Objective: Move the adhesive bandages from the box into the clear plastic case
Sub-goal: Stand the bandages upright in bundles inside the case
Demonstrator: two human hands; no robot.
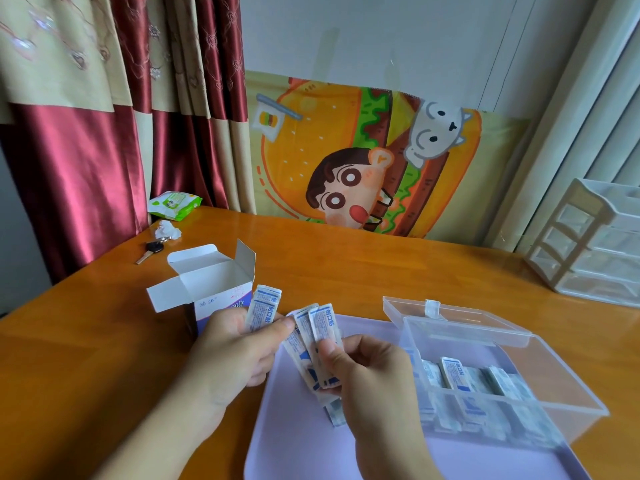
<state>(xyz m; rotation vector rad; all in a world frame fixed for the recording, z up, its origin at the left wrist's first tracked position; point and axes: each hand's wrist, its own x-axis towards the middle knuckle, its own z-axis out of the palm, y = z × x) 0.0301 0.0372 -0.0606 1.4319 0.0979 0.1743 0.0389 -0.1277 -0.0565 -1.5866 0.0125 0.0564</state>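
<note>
The white bandage box stands open on the wooden table, its flaps spread. Just right of it, my left hand holds a small stack of wrapped bandages upright. My right hand pinches several more wrapped bandages, fanned out over the lilac tray. The clear plastic case sits on the tray at the right with its lid swung back. Several bandages stand inside its near half.
A white drawer unit stands at the far right of the table. A key, a crumpled tissue and a green wipes pack lie at the far left. A cartoon mat leans on the wall behind.
</note>
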